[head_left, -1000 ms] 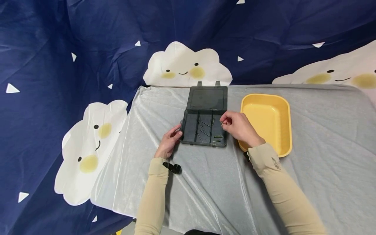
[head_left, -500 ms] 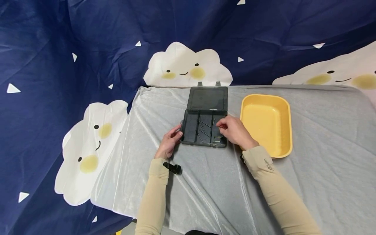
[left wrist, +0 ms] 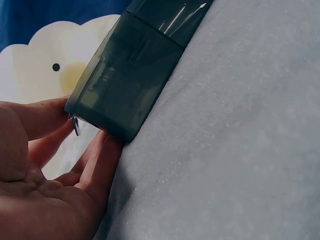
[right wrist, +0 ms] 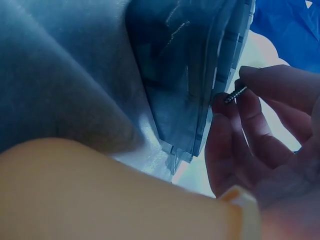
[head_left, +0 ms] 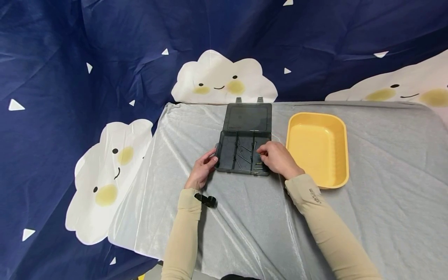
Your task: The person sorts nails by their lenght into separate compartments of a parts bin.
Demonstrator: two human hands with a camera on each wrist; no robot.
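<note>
A dark translucent compartment box [head_left: 226, 152] lies with its lid [head_left: 248, 116] folded back. My left hand [head_left: 203, 169] holds the box's left side; in the left wrist view the thumb is at the upper edge and the fingers [left wrist: 100, 162] at the lower one. My right hand [head_left: 278, 157] is over the right compartment, where its fingertips pinch a small threaded screw [right wrist: 236, 95]. Several long dark screws [head_left: 244, 157] lie in the middle compartment. Brass-coloured screws [head_left: 258, 168] lie in the right compartment, partly covered by my right hand. The left compartment holds nothing visible.
A yellow tub [head_left: 315, 149] stands right of the box, close beside my right hand. Grey cloth [head_left: 241, 217] covers the table. Behind it hangs a dark blue curtain [head_left: 308, 35] with clouds on it.
My right hand has moved left and slightly down, from the box's right edge to over its right compartment, still pinching the screw. My left hand has stayed on the box.
</note>
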